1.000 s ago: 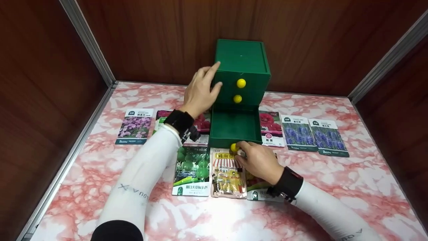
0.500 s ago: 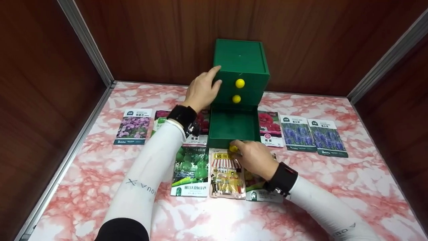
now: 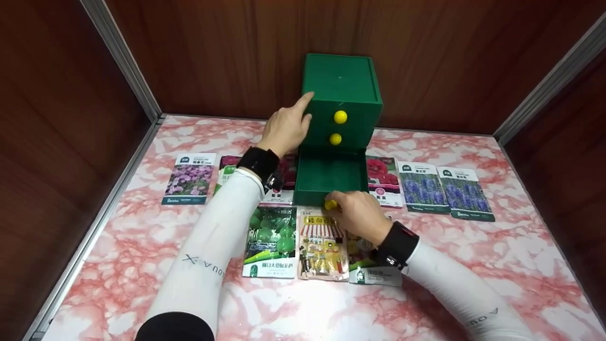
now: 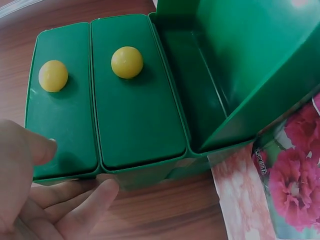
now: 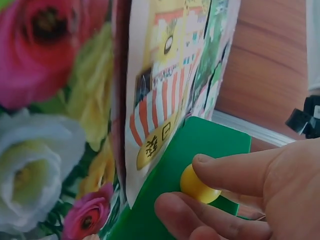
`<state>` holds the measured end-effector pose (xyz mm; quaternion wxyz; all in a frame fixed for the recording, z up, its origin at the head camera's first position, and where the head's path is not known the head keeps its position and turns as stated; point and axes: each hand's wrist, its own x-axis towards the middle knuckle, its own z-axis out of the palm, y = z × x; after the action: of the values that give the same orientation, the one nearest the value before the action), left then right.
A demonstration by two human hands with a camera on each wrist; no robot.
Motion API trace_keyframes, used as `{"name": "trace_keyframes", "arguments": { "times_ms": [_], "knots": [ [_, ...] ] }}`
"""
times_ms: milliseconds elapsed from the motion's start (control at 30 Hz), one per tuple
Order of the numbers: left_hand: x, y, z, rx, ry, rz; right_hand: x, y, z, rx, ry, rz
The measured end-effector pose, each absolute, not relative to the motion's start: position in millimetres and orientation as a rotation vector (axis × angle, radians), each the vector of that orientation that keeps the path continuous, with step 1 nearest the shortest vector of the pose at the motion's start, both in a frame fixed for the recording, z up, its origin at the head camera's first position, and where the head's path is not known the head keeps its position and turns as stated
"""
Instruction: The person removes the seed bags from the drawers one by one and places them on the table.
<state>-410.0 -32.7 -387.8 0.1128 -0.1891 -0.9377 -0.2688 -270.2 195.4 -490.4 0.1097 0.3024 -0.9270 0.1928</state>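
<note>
A small green drawer cabinet (image 3: 340, 78) with yellow ball knobs stands against the back wall. Its upper two drawers are closed, while the bottom drawer (image 3: 331, 175) is pulled out and nothing shows inside it. My right hand (image 3: 357, 213) pinches the bottom drawer's knob (image 5: 192, 182) between thumb and fingers. At the cabinet's left side is my left hand (image 3: 284, 129), index finger extended to the top front corner. In the left wrist view, its thumb (image 4: 42, 148) lies over the top drawer's front (image 4: 62, 125), and the other fingers run along the cabinet's side.
Seed packets lie around the cabinet: a pink-flower packet (image 3: 190, 180) at left, two purple-flower packets (image 3: 423, 187) at right. In front are a green gourd packet (image 3: 271, 241), a striped-awning packet (image 3: 323, 246) and one partly under my right hand. Brown panels enclose the marbled table (image 3: 265, 308).
My right hand, holding the knob, has shifted slightly toward the cabinet, and the bottom drawer's front sits a little farther in. My left hand stays at the cabinet's side.
</note>
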Motion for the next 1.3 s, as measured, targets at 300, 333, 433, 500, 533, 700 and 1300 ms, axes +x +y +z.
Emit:
{"name": "trace_keyframes", "arguments": {
  "times_ms": [300, 333, 433, 500, 533, 700, 1300],
  "knots": [
    [-411, -32, -390, -0.53, -2.747, -0.811, -296, 194, -493, 0.815, -2.769, 0.583],
    [-411, -32, -391, -0.531, -2.748, -0.817, -299, 195, -493, 0.807, -2.766, 0.578],
    [-410, -30, -392, -0.528, -2.756, -0.822, -309, 198, -496, 0.787, -2.757, 0.569],
    [-410, -29, -393, -0.521, -2.763, -0.814, -316, 199, -496, 0.773, -2.756, 0.562],
    [-410, -29, -393, -0.519, -2.763, -0.812, -319, 200, -497, 0.764, -2.761, 0.558],
    [-410, -28, -393, -0.525, -2.755, -0.803, -335, 201, -493, 0.696, -2.819, 0.625],
    [-410, -21, -392, -0.575, -2.763, -0.799, -371, 209, -486, 0.443, -2.981, 0.983]
  ]
}}
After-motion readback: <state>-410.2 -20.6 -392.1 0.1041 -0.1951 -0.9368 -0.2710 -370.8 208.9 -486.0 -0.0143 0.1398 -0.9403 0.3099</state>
